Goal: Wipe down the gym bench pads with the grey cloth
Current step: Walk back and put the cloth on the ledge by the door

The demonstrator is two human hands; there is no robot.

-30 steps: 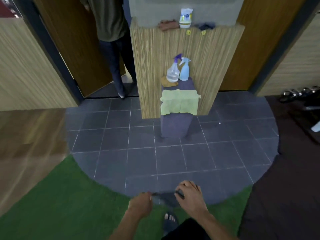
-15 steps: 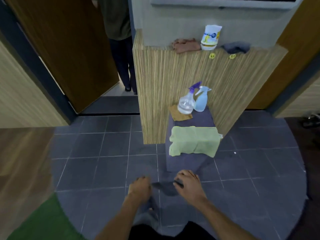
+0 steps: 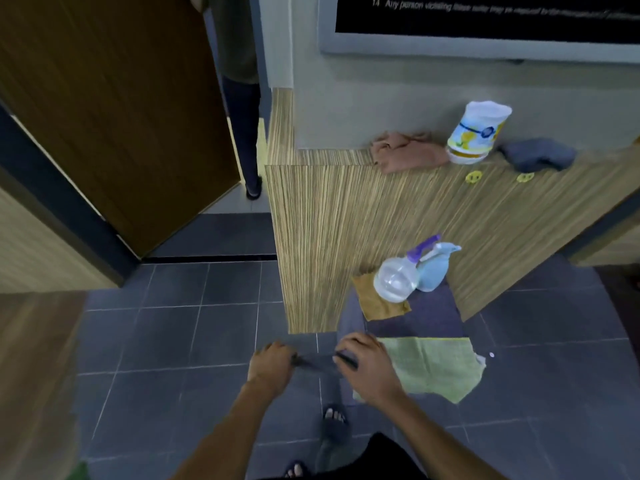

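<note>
The person has walked closer to the purple stool (image 3: 433, 317): its green cloth (image 3: 436, 367), well ahead of both hands before, now lies just beside the right hand (image 3: 370, 363). The green turf has nearly left view, and a black notice board (image 3: 485, 15) has appeared above.

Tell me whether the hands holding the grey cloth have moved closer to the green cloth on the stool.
Yes. The right hand now overlaps the green cloth; earlier both hands were well short of it, above the grass edge.
</note>
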